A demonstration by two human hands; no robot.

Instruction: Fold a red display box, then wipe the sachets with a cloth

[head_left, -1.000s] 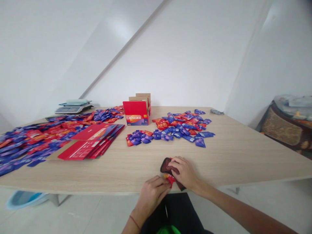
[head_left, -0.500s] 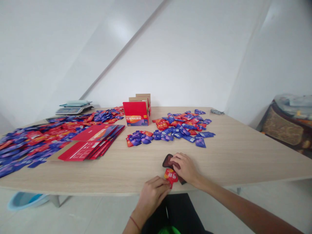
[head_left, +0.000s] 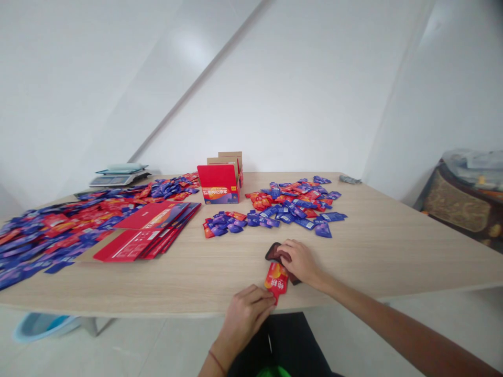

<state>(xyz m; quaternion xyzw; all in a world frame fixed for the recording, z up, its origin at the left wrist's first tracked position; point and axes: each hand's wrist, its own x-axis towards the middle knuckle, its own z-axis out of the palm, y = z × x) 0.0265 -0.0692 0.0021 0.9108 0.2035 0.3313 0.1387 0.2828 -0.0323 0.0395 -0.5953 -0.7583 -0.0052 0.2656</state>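
Observation:
At the near edge of the wooden table [head_left: 377, 251], my left hand [head_left: 244, 314] pinches the lower corner of a red sachet [head_left: 276, 278] lying flat on the wood. My right hand [head_left: 299, 260] rests just beyond it, fingers curled over a dark maroon pouch-like object [head_left: 274, 252]. The sachet lies between the two hands, its top edge tucked under my right hand.
A loose pile of blue and red sachets [head_left: 293, 205] lies mid-table, with an open red carton [head_left: 220, 181] behind it. Flat red cartons [head_left: 151, 228] are stacked to the left, beside a wide spread of sachets [head_left: 58, 222]. A scale [head_left: 118, 176] stands far left. A blue basin [head_left: 39, 324] sits on the floor.
My right hand has slid the dark object away from the table edge, uncovering more of the red sachet. My left hand has kept its pinch and barely moved.

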